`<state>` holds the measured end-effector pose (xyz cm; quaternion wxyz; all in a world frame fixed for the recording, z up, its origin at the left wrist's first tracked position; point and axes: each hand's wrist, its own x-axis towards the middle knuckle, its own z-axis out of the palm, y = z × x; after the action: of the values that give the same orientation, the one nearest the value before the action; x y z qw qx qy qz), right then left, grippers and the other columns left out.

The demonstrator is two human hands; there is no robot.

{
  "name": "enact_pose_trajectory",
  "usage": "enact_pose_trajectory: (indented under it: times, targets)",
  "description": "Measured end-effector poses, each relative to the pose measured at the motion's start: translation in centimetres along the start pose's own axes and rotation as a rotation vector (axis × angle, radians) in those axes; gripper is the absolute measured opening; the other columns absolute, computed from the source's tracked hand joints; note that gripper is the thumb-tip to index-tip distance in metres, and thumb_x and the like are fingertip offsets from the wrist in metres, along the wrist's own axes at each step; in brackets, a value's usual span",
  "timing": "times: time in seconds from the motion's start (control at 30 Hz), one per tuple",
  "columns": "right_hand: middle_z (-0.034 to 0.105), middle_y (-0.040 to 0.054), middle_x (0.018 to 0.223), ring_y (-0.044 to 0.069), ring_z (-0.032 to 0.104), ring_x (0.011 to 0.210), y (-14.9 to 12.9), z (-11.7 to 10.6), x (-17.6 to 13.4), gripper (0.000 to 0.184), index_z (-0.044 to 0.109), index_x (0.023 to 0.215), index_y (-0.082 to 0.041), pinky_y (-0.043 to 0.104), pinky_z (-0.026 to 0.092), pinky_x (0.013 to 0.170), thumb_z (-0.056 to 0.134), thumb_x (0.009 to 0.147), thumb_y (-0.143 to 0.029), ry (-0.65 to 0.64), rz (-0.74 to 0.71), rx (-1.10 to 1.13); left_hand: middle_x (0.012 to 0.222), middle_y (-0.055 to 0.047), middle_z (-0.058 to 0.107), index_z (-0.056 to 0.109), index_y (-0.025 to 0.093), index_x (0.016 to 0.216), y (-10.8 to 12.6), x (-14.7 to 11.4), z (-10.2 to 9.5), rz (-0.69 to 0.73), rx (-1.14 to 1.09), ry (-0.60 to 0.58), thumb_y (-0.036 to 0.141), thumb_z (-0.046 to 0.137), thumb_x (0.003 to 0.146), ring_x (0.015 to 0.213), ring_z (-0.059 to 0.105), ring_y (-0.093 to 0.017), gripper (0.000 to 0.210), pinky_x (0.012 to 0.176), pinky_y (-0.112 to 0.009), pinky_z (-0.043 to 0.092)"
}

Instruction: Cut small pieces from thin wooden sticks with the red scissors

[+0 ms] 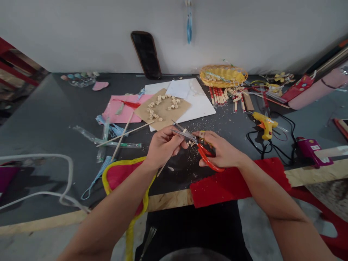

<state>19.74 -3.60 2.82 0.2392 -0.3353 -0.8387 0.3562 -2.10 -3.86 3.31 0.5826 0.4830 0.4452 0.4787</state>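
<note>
Closest to us, a red cloth (217, 188) lies over the pale front edge of the worktop (81, 105), under our right forearm, and a deep-pink cloth piece with yellow trim (116, 177) sits beneath our left.

Just beyond, our left hand (163, 146) is pinched, thumb against fingers, on what looks like a thin pale stick (161, 169); its lower end shows below the palm. Our right hand (224, 148) is curled through the orange handles of the scissors (200, 148). The blades stand parted beside our left fingertips, with a pale bit between them, though we cannot tell whether that bit belongs to the same stick. Small cut pieces (191, 144) lie underneath.

We judge the stick very light, stiff and dry, brittle enough to snap or flick off chips; a close fingertip grip beside the blades should steady it, with skin kept clear of the edge. The scissors, hard and a little heavier, are best held by the loops.

Farther on, loose sticks (125, 134) cross at the left, and crumbly pale clusters (155, 115) curve over a brown card (170, 115). A yellow glue gun (265, 125) rests at the right. At the back are a yellow basket (223, 84) and a phone (146, 54) leaning on the wall.
</note>
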Motion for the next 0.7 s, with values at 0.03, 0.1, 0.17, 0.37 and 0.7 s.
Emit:
enact_pose_trajectory:
  times: [0.03, 0.1, 0.17, 0.37, 0.7]
  targets:
    - [0.053, 0.0126, 0.139, 0.030, 0.050, 0.124, 0.03, -0.01, 0.02, 0.073, 0.049, 0.134, -0.024, 0.047, 0.045, 0.100, 0.076, 0.072, -0.054, 0.002, -0.002, -0.003, 0.052, 0.000, 0.065, 0.056, 0.017, 0.069, 0.03, 0.01, -0.05, 0.003, 0.005, -0.006, 0.032, 0.069, 0.075, 0.031, 0.040, -0.003, 0.020, 0.032, -0.016, 0.027]
    - [0.053, 0.0135, 0.139, 0.030, 0.051, 0.124, 0.10, -0.01, 0.06, 0.078, 0.047, 0.137, -0.023, 0.047, 0.045, 0.100, 0.075, 0.072, -0.055, 0.005, -0.010, -0.015, 0.053, 0.000, 0.065, 0.057, 0.016, 0.069, 0.10, 0.02, -0.12, 0.009, 0.013, -0.015, 0.031, 0.069, 0.074, 0.031, 0.040, -0.003, 0.020, 0.032, -0.015, 0.027]
    - [0.053, 0.0140, 0.139, 0.030, 0.051, 0.123, 0.17, 0.00, 0.12, 0.079, 0.046, 0.139, -0.022, 0.047, 0.044, 0.101, 0.075, 0.073, -0.055, 0.013, -0.028, -0.027, 0.052, 0.000, 0.065, 0.056, 0.016, 0.069, 0.17, 0.01, -0.14, 0.019, 0.019, -0.028, 0.030, 0.069, 0.074, 0.032, 0.040, -0.003, 0.020, 0.032, -0.015, 0.026]
    - [0.058, 0.0148, 0.134, 0.029, 0.055, 0.122, 0.34, -0.01, 0.16, 0.072, 0.047, 0.140, -0.020, 0.046, 0.047, 0.100, 0.070, 0.080, -0.051, 0.042, -0.061, -0.093, 0.053, -0.001, 0.066, 0.058, 0.015, 0.070, -0.01, 0.03, -0.08, 0.043, 0.027, -0.061, 0.028, 0.070, 0.075, 0.033, 0.041, -0.003, 0.018, 0.033, -0.015, 0.028]
    - [0.063, 0.0122, 0.129, 0.025, 0.061, 0.117, 0.45, 0.41, -0.05, 0.067, 0.046, 0.141, -0.023, 0.040, 0.051, 0.098, 0.068, 0.083, -0.047, 0.152, -0.164, -0.209, 0.054, -0.001, 0.066, 0.058, 0.015, 0.071, -0.21, -0.04, -0.04, 0.074, -0.044, -0.065, 0.032, 0.071, 0.077, 0.032, 0.039, -0.003, 0.022, 0.032, -0.015, 0.027]
